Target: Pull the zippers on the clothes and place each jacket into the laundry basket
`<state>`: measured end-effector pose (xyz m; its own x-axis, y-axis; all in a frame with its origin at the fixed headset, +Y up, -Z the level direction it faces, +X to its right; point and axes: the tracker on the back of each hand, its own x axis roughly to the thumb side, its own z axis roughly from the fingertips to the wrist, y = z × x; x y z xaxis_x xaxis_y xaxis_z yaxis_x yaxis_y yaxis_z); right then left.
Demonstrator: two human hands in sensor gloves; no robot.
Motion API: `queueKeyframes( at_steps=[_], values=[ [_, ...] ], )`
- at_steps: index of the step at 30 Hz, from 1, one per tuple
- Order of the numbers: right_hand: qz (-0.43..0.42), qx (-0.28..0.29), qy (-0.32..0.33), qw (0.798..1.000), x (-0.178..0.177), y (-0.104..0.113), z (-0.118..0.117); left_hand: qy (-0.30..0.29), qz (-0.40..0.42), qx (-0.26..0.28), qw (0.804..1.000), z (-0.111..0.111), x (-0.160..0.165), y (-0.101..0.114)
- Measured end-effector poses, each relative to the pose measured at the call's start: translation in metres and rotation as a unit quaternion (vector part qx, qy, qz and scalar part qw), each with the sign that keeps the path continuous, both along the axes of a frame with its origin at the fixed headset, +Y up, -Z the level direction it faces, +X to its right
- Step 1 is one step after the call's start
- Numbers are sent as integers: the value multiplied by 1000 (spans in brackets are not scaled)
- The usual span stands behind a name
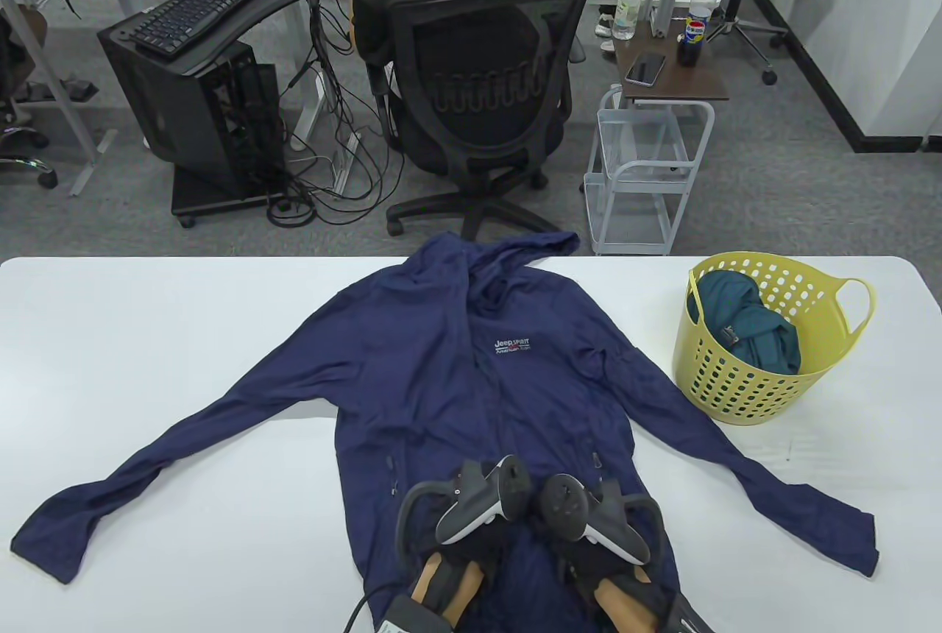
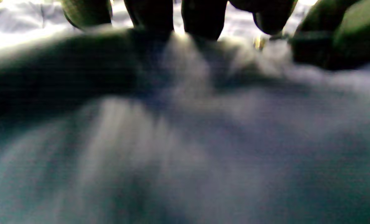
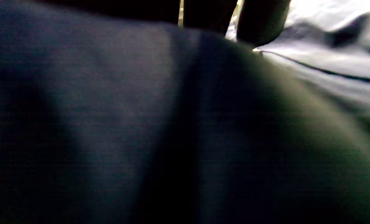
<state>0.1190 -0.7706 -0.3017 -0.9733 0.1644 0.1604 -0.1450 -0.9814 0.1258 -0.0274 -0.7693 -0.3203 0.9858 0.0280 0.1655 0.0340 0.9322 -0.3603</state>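
Your left hand [image 1: 471, 515] and right hand [image 1: 589, 522] rest side by side on the navy jacket's [image 1: 471, 368] hem, grip impossible to tell | jacket lies flat beyond your fingers | yellow laundry basket [image 1: 765, 386] far right, holding a teal garment [image 1: 751, 327]

Blurred close view over dark navy jacket fabric [image 2: 203, 149], filling nearly the whole frame from 3 through 6 to 9 o'clock. Pale sheen streaks at 7 o'clock and near centre; deep shadowed fold at 9 to 10 o'clock. Left hand's gloved fingers [image 2: 203, 18] hanging in at 12 o'clock, four dark tips in a row, touching the cloth, which rises into a small ridge beneath them. Second dark gloved shape [image 2: 337, 37] at 2 o'clock, resting on the fabric. Small bright metallic glint [image 2: 259, 42] at 1 o'clock, between fingers and that shape; too blurred to identify. Bright pale cloth [image 2: 26, 28] at 11 o'clock.
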Motion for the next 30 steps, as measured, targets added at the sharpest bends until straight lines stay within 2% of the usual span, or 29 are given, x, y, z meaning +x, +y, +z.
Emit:
queueKeyframes(
  at_steps=[1,7,18,24,26,30],
  values=[
    [1,5,4,1000,0,0,1,1,-13,-26,1000,-2,-1,-6],
    [21,54,45,997,-13,8,11,12,-3,-53,999,-10,-9,-14],
    [47,84,132,987,-45,30,40,38,4,-33,999,-21,-36,-23],
    [46,75,175,981,-53,35,48,58,9,-32,998,-28,-47,-25],
    [39,45,191,980,-55,34,48,61,2,-23,998,-28,-49,-25],
    [41,19,182,982,-53,28,42,58,-8,-17,998,-26,-48,-25]
  ],
)
